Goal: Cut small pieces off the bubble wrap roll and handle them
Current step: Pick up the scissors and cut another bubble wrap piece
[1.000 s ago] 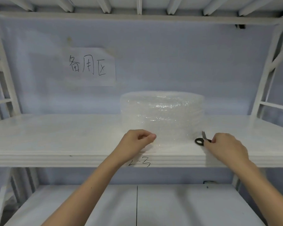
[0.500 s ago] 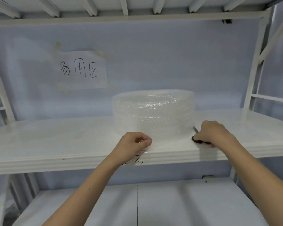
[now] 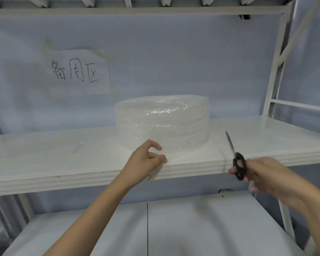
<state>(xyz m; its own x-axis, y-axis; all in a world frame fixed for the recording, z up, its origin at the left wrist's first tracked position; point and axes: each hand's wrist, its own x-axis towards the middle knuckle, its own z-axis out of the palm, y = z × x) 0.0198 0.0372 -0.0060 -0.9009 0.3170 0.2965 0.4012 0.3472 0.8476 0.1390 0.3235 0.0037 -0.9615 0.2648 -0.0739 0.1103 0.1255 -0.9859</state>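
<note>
Roll: bubble wrap roll (image 3: 162, 124) stands on end on the shelf (image 3: 63, 163), near the front edge; its axis runs vertical, flat face up.
Loose end: cannot tell where it lies (clear film, low contrast).
Left hand: left hand (image 3: 148, 161) half curled at the roll's lower front, fingers apparently pinching the outer layer; same spot as a second ago.
Right hand: right hand (image 3: 262, 174) clenched on the scissors (image 3: 236, 156) by the black handles.
Change: a second ago the scissors lay on the shelf beside the roll; now they are lifted off, in front of the shelf edge.
Scissors axis: blades closed, pointing up and slightly left.
Meaning: tool in hand, no cut yet; next likely pulling wrap free.
</note>
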